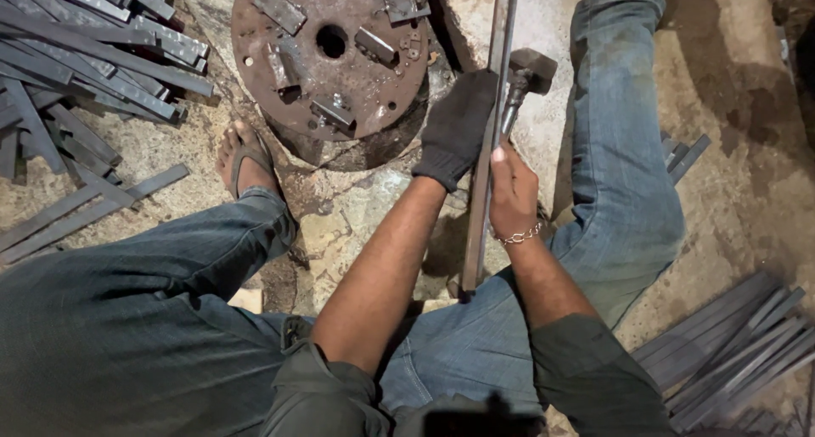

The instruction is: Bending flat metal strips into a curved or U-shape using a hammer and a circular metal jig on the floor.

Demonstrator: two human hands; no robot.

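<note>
Taking the rusty round steel plate [331,59] as landmark; entries run from largest thing to smallest.

Stone slab [543,106]: pale, just to the right of the plate. It carries the work.

Flat steel bar [486,161]: long and narrow, lying on the slab right of the plate. Its long axis runs from the top of the view down toward the person's lap, leaning slightly leftward at the near end. The near end stops between the knees, below and right of the plate.

Left hand [458,127]: in a dark knit glove, pressed against the bar's left edge at about the height of the plate's lower rim, just right of that rim. Fingers lie over or along the bar; whether they wrap under it I cannot tell, so I log it as steadying contact, not a confirmed grip.

Right hand [514,191]: bare, chain bracelet at the wrist, fist closed around the handle of a hammer. It sits just right of the bar, lower than the gloved hand and farther from the plate.

Hammer [525,76]: the handle rises from the fist; the head is directly beside the bar's right edge, level with the gloved fingertips.

Key relation: the bar passes between the two hands, with the gloved hand on the plate side and the hammer hand on the far side. The gloved hand is on the bar; the hammer head looks just apart from it.

Strip stacks [76,55]: cut steel strips piled left of the plate.
</note>
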